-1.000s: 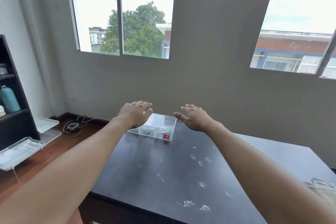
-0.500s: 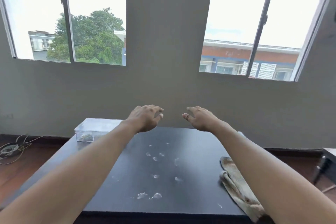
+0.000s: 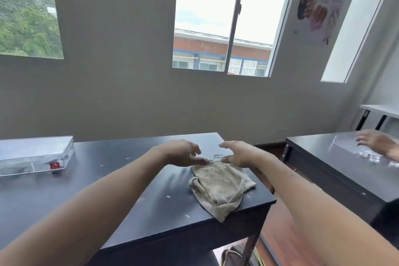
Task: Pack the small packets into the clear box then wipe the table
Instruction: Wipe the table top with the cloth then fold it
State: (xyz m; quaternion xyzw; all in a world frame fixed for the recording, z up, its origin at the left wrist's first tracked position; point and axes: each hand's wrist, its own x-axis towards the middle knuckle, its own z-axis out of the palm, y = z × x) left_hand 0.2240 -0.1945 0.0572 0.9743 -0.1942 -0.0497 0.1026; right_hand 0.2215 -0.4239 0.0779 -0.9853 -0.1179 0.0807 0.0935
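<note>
Just below my two open, empty grips, left hand (image 3: 183,153) and right hand (image 3: 239,154), lies the cloth (image 3: 220,185), long side running toward me, right grip nearer.

The tabletop (image 3: 121,181) is black with a dull sheen, flecked with small white specks. On it lies a cloth (image 3: 220,185) of pale beige, its weave nubbly and slightly mottled with grey. The clear box (image 3: 35,155) at the far left is colourless and see-through, with a small red label bearing a white mark on its front wall; something dark shows inside, too blurred to tell. The wall (image 3: 121,84) behind is flat grey-green. A second tabletop (image 3: 336,170) to the right is also black. The floor (image 3: 278,229) between them is reddish-brown wood.
</note>
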